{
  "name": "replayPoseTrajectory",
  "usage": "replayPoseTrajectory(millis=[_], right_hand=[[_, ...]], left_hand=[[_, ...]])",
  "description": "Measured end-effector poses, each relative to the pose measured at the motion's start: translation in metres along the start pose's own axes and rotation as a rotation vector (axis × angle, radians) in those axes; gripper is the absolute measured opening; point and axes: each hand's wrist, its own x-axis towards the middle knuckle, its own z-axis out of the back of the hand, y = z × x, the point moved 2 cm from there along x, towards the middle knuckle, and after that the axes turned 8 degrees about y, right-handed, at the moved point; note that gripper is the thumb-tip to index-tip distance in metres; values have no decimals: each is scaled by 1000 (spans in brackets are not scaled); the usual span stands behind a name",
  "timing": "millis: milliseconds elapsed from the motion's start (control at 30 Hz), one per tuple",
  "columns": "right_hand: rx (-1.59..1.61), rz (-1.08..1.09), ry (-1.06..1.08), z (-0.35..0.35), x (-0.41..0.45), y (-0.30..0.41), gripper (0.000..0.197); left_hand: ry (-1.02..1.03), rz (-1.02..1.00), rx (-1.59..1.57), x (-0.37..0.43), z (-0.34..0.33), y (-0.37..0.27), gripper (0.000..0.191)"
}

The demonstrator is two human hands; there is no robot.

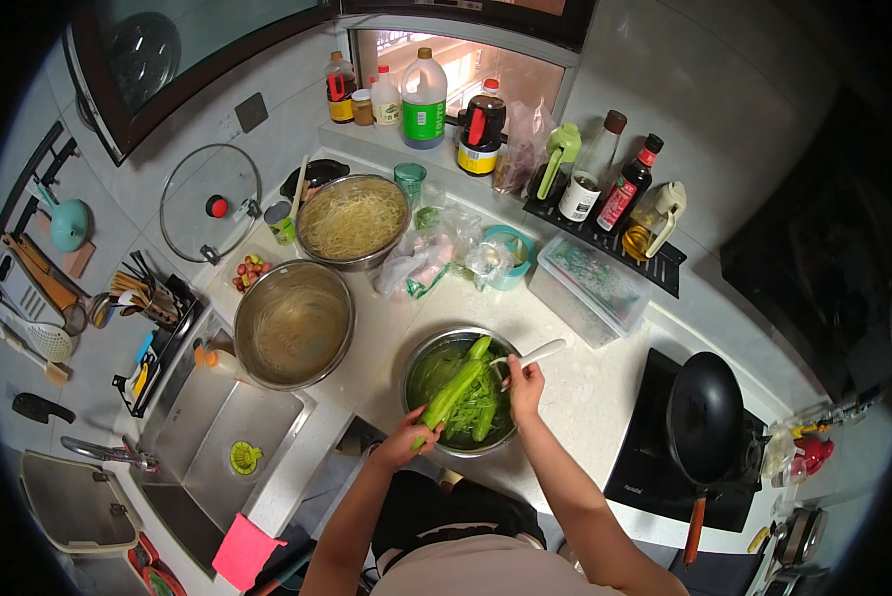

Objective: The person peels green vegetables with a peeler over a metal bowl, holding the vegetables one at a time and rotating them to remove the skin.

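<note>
A long green gourd or cucumber [453, 393] slants over a steel bowl [410, 350], its lower end gripped in my left hand [410, 438]. My right hand [524, 384] closes on a white-handled peeler [541, 350], whose head lies near the vegetable's upper right side. Beneath them the bowl holds green peelings [483, 402] and another green vegetable [482, 426], apparently in liquid. My fingers partly hide the peeler's head.
Left of the bowl are a steel basin [293, 324], a basin of sprouts or noodles [356, 223] and a sink [237, 417]. Plastic bags [424, 257] and a lidded plastic box [591, 287] sit behind. A black wok [707, 417] rests on the hob at right.
</note>
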Motion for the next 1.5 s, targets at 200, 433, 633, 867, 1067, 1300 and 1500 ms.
replayPoseTrajectory(millis=[200,433,633,867,1067,1300,1500], right_hand=[[121,-12,450,-51,-79,18,14],[62,22,320,-41,-30,20,21],[-100,45,19,9,21,5,21],[17,-64,387,-44,-46,35,15],[25,29,268,-24,-10,15,16],[83,-30,85,-2,-9,18,21],[53,-7,381,-38,-47,27,14]], left_hand=[[57,56,-63,13,-5,-1,19],[250,-391,584,6,27,32,24],[135,97,-63,0,6,16,16],[-3,214,18,9,0,-8,60],[-66,151,220,4,4,-11,70],[-99,91,263,-4,1,-27,68],[-34,133,96,7,-4,-35,66]])
